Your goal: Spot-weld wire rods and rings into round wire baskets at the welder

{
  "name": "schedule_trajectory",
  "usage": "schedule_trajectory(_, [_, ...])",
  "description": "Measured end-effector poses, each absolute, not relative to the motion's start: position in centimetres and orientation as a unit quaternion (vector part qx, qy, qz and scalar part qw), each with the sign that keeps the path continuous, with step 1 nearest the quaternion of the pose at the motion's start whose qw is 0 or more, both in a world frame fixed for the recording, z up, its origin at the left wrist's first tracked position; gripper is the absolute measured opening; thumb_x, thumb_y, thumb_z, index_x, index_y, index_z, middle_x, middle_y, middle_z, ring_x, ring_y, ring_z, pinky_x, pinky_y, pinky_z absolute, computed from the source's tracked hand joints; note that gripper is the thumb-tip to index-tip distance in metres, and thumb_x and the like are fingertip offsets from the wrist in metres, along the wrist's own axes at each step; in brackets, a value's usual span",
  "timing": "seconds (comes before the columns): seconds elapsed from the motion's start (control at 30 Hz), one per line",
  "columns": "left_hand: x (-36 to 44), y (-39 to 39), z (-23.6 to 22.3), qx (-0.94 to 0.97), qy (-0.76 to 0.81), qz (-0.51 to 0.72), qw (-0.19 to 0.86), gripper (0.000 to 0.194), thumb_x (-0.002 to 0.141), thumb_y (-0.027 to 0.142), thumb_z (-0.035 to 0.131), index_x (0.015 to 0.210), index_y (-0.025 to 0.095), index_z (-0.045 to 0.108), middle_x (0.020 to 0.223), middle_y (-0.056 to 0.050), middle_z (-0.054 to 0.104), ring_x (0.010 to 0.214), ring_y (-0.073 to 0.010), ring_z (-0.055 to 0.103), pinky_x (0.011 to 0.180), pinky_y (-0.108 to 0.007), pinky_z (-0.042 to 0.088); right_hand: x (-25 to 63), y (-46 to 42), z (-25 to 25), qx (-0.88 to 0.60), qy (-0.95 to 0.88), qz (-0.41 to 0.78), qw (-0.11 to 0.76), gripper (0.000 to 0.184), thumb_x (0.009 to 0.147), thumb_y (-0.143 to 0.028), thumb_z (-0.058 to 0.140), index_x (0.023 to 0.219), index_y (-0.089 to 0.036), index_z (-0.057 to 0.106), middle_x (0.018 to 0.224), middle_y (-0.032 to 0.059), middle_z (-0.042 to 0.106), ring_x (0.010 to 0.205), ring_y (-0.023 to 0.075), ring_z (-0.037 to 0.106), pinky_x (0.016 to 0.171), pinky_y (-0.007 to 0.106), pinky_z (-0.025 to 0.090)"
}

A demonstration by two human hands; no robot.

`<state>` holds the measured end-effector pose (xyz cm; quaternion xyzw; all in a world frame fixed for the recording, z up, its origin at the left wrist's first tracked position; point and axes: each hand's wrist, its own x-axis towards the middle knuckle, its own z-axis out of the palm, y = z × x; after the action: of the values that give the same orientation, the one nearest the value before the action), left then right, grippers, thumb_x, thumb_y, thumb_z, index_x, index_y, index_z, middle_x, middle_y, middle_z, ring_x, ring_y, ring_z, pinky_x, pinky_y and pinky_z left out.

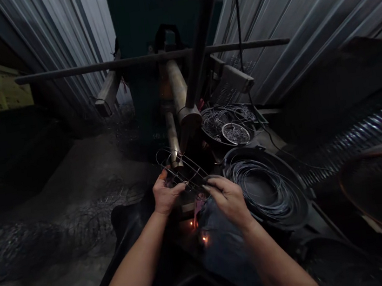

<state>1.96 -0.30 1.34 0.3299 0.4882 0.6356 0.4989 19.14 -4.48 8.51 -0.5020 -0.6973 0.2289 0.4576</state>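
Left hand (164,193) and right hand (229,199) hold wire frame (182,170) beside welder arm (173,138).

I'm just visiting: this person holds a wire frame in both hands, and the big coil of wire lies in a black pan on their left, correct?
Not quite: the head view shows the coil of wire in the black pan on the person's right. The rest stands: the left hand and right hand both hold the wire frame.
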Motion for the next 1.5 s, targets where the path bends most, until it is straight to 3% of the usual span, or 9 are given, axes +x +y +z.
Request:
schedule_trajectory(0.2, [1.3,0.7,1.7,0.269,0.476,0.644,0.534,0.082,0.043,0.017,0.086,0.120,0.013,0.057,0.085,-0.002,0.068,0.075,-0.0127,0.063,0.073,-0.023,0.051,17.1,-1.8,10.3,-0.501,-0.737,0.171,0.420,0.016,0.083,-0.017,0.051,0.078,-0.020,0.066,0.083,0.0058,0.069,0.077,0.0188,0.064,0.072,0.029,0.049])
schedule_trajectory(0.37, [1.0,1.7,1.8,0.277,0.492,0.641,0.519,0.074,0.045,0.021,0.086,0.115,0.014,0.060,0.077,0.000,0.067,0.066,-0.0118,0.061,0.063,-0.021,0.048,16.3,0.0,11.3,-0.514,-0.752,0.139,0.388,0.018,0.081,-0.016,0.052,0.069,-0.019,0.065,0.076,0.0054,0.067,0.072,0.0188,0.062,0.069,0.028,0.046])
schedule_trajectory(0.6, [0.9,2.1,1.7,0.285,0.498,0.637,0.515,0.065,0.045,0.024,0.086,0.105,0.013,0.064,0.075,0.000,0.067,0.065,-0.0116,0.060,0.064,-0.022,0.048,16.2,1.0,11.7,-0.541,-0.744,0.147,0.364,0.016,0.078,-0.016,0.056,0.066,-0.018,0.067,0.077,0.0053,0.068,0.074,0.0184,0.062,0.072,0.028,0.045])
schedule_trajectory(0.7, [0.8,2.0,1.6,0.294,0.511,0.631,0.505,0.067,0.044,0.026,0.087,0.106,0.014,0.064,0.078,-0.001,0.068,0.067,-0.0123,0.061,0.066,-0.023,0.048,17.4,1.4,11.8,-0.530,-0.728,0.249,0.355,0.008,0.075,-0.020,0.062,0.075,-0.018,0.070,0.076,0.0026,0.068,0.074,0.0182,0.062,0.070,0.027,0.046])
schedule_trajectory(0.83, [1.0,2.1,1.5,0.298,0.526,0.625,0.494,0.073,0.043,0.027,0.087,0.111,0.013,0.063,0.079,-0.002,0.068,0.069,-0.0137,0.062,0.067,-0.025,0.049,19.9,1.6,11.8,-0.494,-0.682,0.393,0.369,0.015,0.067,-0.030,0.070,0.074,-0.015,0.070,0.075,0.0018,0.068,0.074,0.0194,0.062,0.068,0.027,0.048])
schedule_trajectory(0.97, [1.2,2.4,1.3,0.288,0.515,0.632,0.503,0.076,0.042,0.025,0.087,0.112,0.012,0.062,0.079,-0.002,0.068,0.068,-0.0142,0.062,0.069,-0.027,0.050,22.0,0.4,11.0,-0.509,-0.667,0.347,0.420,0.016,0.065,-0.030,0.073,0.074,-0.017,0.070,0.084,0.0042,0.069,0.080,0.0199,0.063,0.074,0.029,0.048])
schedule_trajectory(1.17, [1.6,2.4,1.4,0.278,0.493,0.648,0.509,0.074,0.042,0.022,0.087,0.111,0.011,0.062,0.081,-0.003,0.068,0.070,-0.0145,0.063,0.075,-0.030,0.051,22.9,-1.8,9.1,-0.570,-0.699,0.250,0.352,0.018,0.071,-0.026,0.071,0.088,-0.020,0.074,0.084,0.0032,0.066,0.076,0.0178,0.062,0.071,0.028,0.048])
schedule_trajectory(1.3, [1.7,2.3,1.8,0.274,0.492,0.653,0.507,0.074,0.042,0.020,0.087,0.111,0.010,0.062,0.079,-0.002,0.068,0.068,-0.0138,0.063,0.075,-0.030,0.051,22.7,-2.2,8.4,-0.571,-0.688,0.269,0.358,0.020,0.074,-0.021,0.070,0.093,-0.021,0.074,0.089,0.0022,0.071,0.083,0.0194,0.066,0.078,0.029,0.049])
schedule_trajectory(1.5, [1.8,2.3,1.8,0.281,0.486,0.654,0.507,0.072,0.042,0.020,0.087,0.110,0.010,0.063,0.082,-0.003,0.069,0.072,-0.0149,0.064,0.077,-0.031,0.050,22.3,-2.3,7.5,-0.552,-0.692,0.260,0.386,0.017,0.079,-0.019,0.063,0.091,-0.023,0.074,0.087,0.0003,0.073,0.080,0.0193,0.068,0.074,0.029,0.051])
